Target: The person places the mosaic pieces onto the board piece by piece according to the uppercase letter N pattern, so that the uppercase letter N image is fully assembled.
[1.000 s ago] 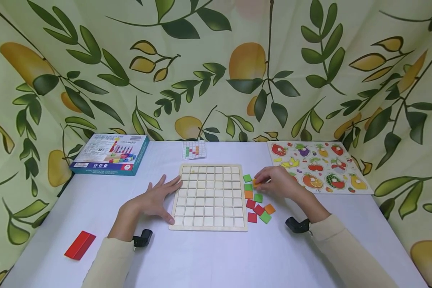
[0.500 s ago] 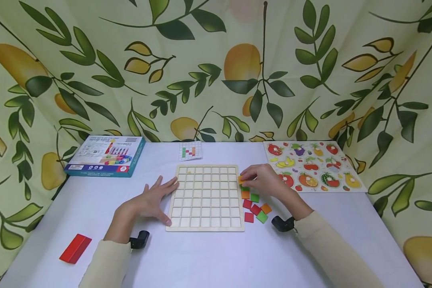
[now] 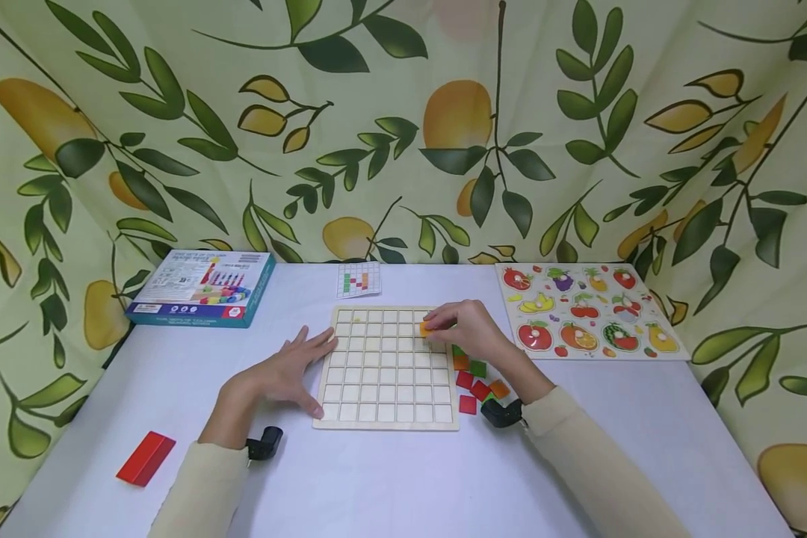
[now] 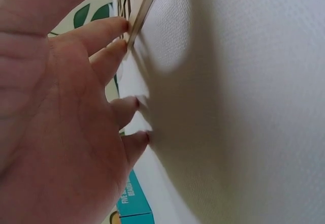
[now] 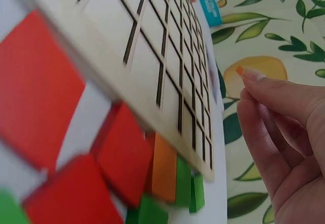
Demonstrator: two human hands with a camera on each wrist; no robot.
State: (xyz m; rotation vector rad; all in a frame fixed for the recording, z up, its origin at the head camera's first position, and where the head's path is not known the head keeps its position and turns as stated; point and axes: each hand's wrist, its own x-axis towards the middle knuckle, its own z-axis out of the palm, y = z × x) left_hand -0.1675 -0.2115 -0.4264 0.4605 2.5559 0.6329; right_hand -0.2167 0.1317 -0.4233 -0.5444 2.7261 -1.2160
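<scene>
My right hand [image 3: 467,329] pinches an orange square tile [image 3: 426,329] between thumb and fingers, over the upper right of the wooden grid board [image 3: 376,373]. In the right wrist view only a corner of that orange tile [image 5: 239,70] shows at the fingertips. My left hand [image 3: 288,373] is spread along the board's left edge, thumb near the lower corner and fingers higher up. In the left wrist view, two fingertips of the left hand [image 4: 66,112] touch the board's edge [image 4: 139,16]; the others are on or just over the cloth.
Loose red [image 3: 467,404], green [image 3: 477,368] and orange tiles [image 3: 499,388] lie right of the board. A pattern card [image 3: 359,280] lies behind it. A fruit puzzle [image 3: 592,314] sits back right, a box [image 3: 202,288] back left, a red block [image 3: 146,458] front left.
My right hand has carried the orange tile leftward from the loose tiles to above the board. The left hand has stayed at the board's left edge.
</scene>
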